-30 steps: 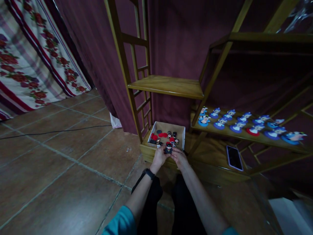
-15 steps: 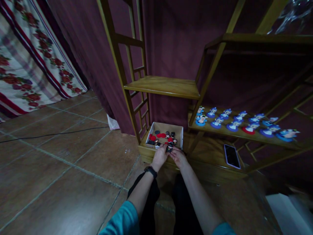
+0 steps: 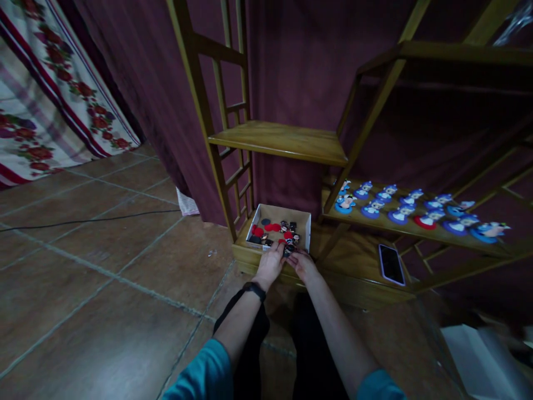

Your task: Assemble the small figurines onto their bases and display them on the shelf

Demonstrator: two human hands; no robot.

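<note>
A small dark figurine [image 3: 288, 250] is held between my two hands at the front edge of a shallow cardboard box [image 3: 308, 222]. My left hand [image 3: 270, 263] grips it from the left, fingers closed. From the right, my right hand [image 3: 303, 265] pinches it with closed fingertips. Inside the box lie several red discs [image 3: 272, 227], a dark disc [image 3: 265, 221] and several small black figurines [image 3: 293, 226]. The near part of the box is partly hidden by my hands.
Several blue-and-white figurines [image 3: 401, 213] on round bases stand on the right shelf [image 3: 353, 218]. A phone [image 3: 391, 264] lies on the lower wooden board. Above the box is another wooden shelf [image 3: 278, 140]. A black cable [image 3: 91, 220] crosses the tiled floor at left.
The camera view has shifted slightly. Both hands keep hold of the small figurine, which now appears tilted, its front less visible than before.
</note>
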